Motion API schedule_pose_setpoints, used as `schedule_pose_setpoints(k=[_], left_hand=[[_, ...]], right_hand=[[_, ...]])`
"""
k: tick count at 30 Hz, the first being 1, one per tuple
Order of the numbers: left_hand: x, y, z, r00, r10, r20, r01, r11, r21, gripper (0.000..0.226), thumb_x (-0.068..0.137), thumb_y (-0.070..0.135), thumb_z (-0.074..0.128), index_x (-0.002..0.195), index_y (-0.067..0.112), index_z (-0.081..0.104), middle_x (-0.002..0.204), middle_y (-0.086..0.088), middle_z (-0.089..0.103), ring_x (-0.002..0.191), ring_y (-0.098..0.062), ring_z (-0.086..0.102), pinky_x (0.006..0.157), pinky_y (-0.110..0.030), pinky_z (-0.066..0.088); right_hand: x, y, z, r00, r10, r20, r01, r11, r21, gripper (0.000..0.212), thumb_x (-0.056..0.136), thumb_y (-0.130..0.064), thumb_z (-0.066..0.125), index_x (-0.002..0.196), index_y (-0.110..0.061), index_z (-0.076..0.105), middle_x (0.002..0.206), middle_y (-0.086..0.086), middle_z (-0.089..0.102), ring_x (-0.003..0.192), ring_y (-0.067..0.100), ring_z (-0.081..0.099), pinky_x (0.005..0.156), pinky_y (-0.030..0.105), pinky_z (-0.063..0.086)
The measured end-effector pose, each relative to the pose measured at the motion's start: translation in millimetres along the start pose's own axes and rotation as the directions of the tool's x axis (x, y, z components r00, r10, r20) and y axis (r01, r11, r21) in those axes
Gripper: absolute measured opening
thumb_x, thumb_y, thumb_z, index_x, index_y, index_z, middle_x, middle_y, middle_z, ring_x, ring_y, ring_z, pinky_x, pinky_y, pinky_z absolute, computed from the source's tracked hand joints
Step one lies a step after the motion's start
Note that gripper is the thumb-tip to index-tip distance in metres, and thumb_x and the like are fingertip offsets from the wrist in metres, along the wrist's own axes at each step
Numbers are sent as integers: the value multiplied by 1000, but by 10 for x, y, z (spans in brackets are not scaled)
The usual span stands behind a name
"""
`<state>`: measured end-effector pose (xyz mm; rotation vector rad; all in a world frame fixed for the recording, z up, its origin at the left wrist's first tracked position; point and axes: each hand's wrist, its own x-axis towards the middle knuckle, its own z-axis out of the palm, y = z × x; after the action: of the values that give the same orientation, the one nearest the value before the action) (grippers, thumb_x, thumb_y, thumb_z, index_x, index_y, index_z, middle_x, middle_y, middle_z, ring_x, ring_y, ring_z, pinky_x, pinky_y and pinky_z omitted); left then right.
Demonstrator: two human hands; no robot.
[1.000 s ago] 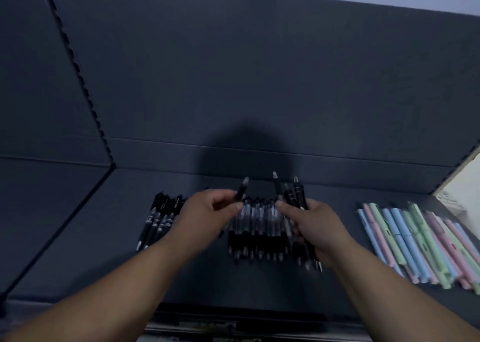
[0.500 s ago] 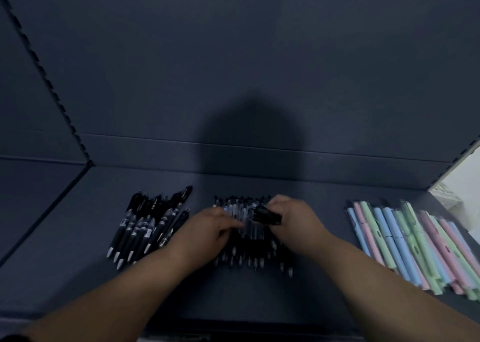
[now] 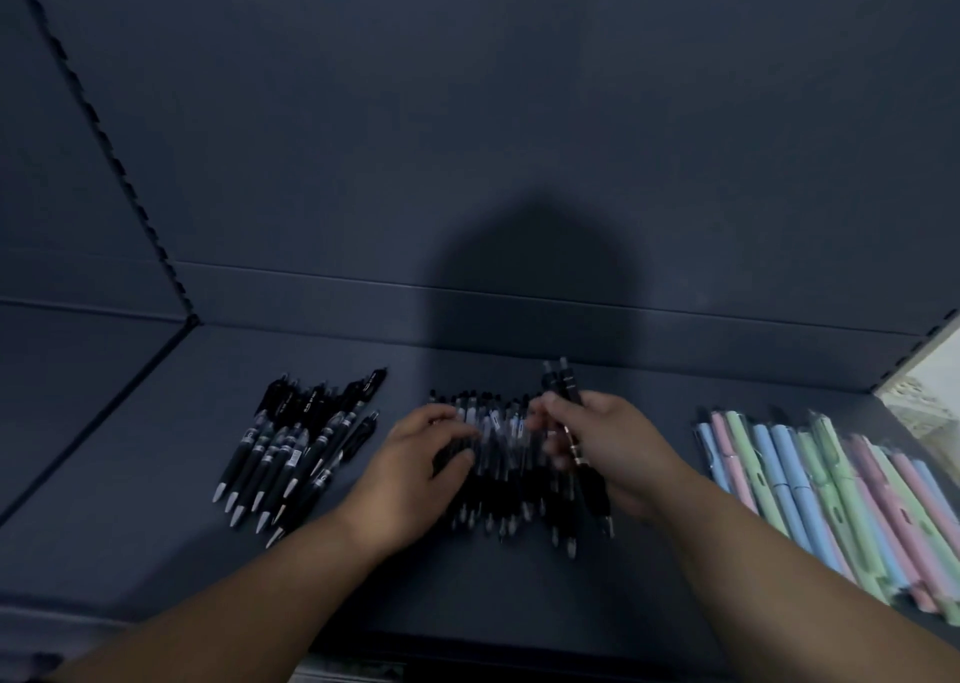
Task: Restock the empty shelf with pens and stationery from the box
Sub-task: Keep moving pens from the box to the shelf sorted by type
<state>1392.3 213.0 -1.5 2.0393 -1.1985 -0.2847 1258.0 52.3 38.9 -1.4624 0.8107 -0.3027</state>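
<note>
On the dark shelf board [image 3: 156, 552] lie three groups of pens. A row of black pens with clear barrels [image 3: 501, 480] sits in the middle, between my hands. My left hand [image 3: 421, 467] rests on the left part of that row, fingers spread over the pens. My right hand [image 3: 597, 448] grips a few black pens [image 3: 563, 386] at the row's right end; their tops stick up past my fingers. The hands and middle pens are blurred.
A pile of black pens with silver tips [image 3: 301, 443] lies to the left. Pastel blue, pink and green pens [image 3: 831, 490] fill the right side. The shelf's back wall [image 3: 467, 137] rises behind, and a perforated upright [image 3: 98, 126] stands at the left.
My right hand has lifted a few black pens so that they stand upright again at the row's right end. My left hand has spread onto the row.
</note>
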Motion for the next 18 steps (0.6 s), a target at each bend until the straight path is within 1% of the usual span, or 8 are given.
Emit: schedule_pose_setpoints(k=[2, 4, 7, 9, 11, 15, 16, 18], left_hand=[[3, 99, -8, 994, 11, -110, -13, 1000, -15, 22, 91, 24, 61, 112, 21, 69, 115, 12, 53, 109, 0, 49, 93, -2, 28], [-13, 248, -19, 991, -28, -133, 16, 996, -93, 18, 90, 29, 61, 104, 23, 71, 100, 15, 61, 91, 5, 55, 80, 2, 33], [-72, 432, -42, 990, -139, -8, 129, 940, -315, 14, 90, 35, 61, 99, 27, 69, 80, 18, 67, 72, 10, 59, 69, -7, 42], [-133, 482, -121, 978, -206, 32, 198, 867, -457, 8, 89, 26, 64, 96, 25, 67, 73, 14, 67, 64, 6, 59, 63, -11, 44], [-212, 478, -249, 956, -290, 52, 269, 785, -558, 6, 89, 16, 65, 92, 21, 67, 67, 11, 64, 57, 0, 57, 56, -15, 44], [-369, 378, -543, 917, -393, 69, 342, 686, -642, 7, 91, 15, 61, 88, 15, 68, 64, 7, 65, 56, -3, 56, 55, -16, 47], [-394, 325, -621, 911, -409, 52, 348, 693, -631, 9, 92, 17, 61, 88, 15, 69, 67, 5, 66, 57, -4, 57, 56, -16, 48], [-421, 155, -807, 874, -482, -60, 387, 765, -515, 9, 90, 23, 63, 86, 18, 70, 72, 0, 69, 58, -7, 59, 56, -19, 49]], right_hand=[[-31, -96, 42, 998, 40, 41, -50, 959, 280, 23, 98, -24, 54, 96, -5, 67, 84, 7, 73, 64, 10, 65, 55, 23, 53], [-65, -168, 109, 996, 44, 80, -69, 935, 348, 28, 97, -29, 55, 98, -7, 71, 91, 6, 73, 71, 11, 68, 58, 25, 55], [-75, -191, 291, 994, 20, 109, -41, 980, 196, 30, 93, -43, 56, 96, -20, 76, 94, 1, 73, 81, 17, 71, 66, 33, 57], [-60, -192, 464, 990, -7, 143, -6, 996, 90, 31, 92, -49, 55, 97, -26, 75, 101, 6, 73, 95, 25, 70, 85, 43, 56], [-66, -206, 646, 981, -33, 190, 22, 998, 60, 32, 91, -52, 54, 99, -28, 74, 101, 7, 74, 97, 25, 69, 90, 46, 55], [-48, -238, 944, 962, -54, 268, 59, 998, -13, 41, 87, -57, 56, 100, -22, 72, 82, 3, 72, 76, 22, 70, 76, 42, 59], [-38, -246, 1003, 964, -53, 261, 71, 996, -61, 45, 87, -58, 55, 99, -18, 70, 71, -2, 68, 64, 16, 66, 65, 36, 58], [7, -248, 1104, 973, -46, 226, 83, 984, -156, 43, 89, -59, 52, 95, -20, 68, 61, -5, 59, 46, 7, 50, 48, 25, 44]])
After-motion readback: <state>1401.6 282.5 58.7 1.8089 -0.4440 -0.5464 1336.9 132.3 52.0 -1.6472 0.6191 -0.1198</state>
